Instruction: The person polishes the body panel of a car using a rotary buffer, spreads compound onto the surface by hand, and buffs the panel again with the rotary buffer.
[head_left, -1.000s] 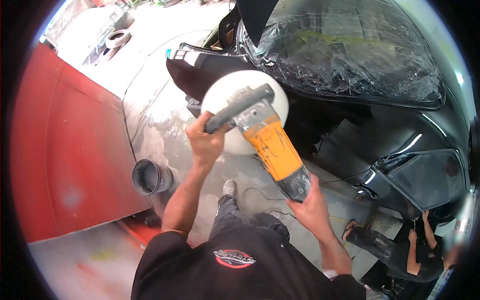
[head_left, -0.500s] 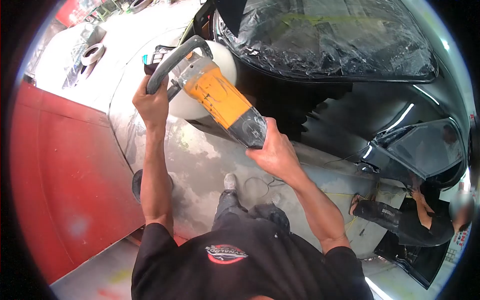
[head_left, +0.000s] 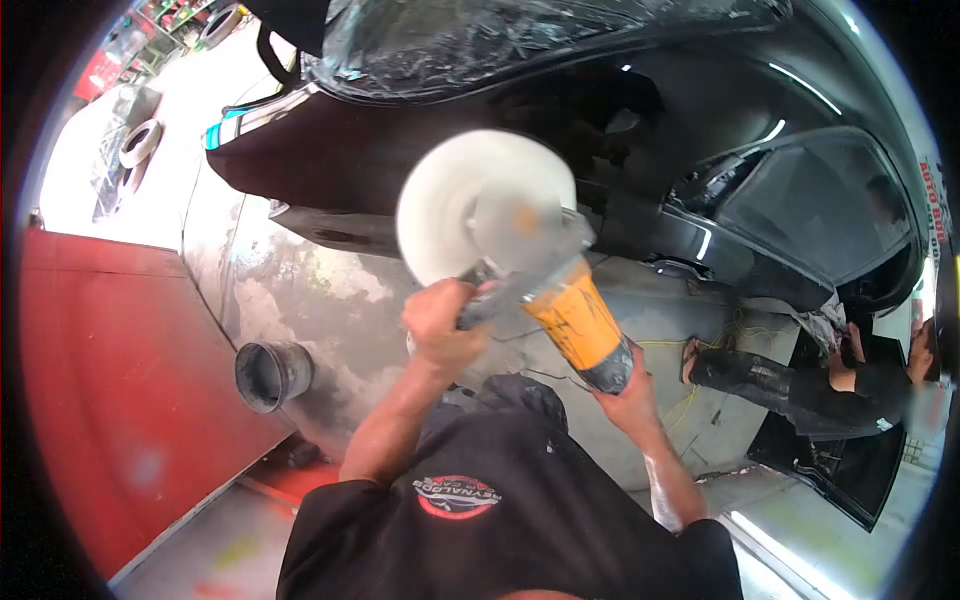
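An orange and black power polisher (head_left: pixel 578 318) is held in front of my chest, its front part smeared by motion. My left hand (head_left: pixel 440 322) is closed round the grey loop handle at its front. Farther back, my right hand (head_left: pixel 630 392) wraps the black rear end of the body. The wide white polishing pad (head_left: pixel 435 205) shows in front of the glossy black car panel (head_left: pixel 330 165). Whether pad and panel touch, I cannot tell.
Plastic sheeting (head_left: pixel 450 45) covers the car's glass. A black bucket (head_left: pixel 272 376) stands beside a red panel (head_left: pixel 130 350) at left. Tyres (head_left: pixel 140 145) lie beyond. At right a co-worker (head_left: pixel 800 390) bends by the car, near a yellow cord (head_left: pixel 683 408).
The polisher has swung right and down, with both hands still on it. Its white pad has come more fully into view. My view has shifted, and the bucket now shows clearly.
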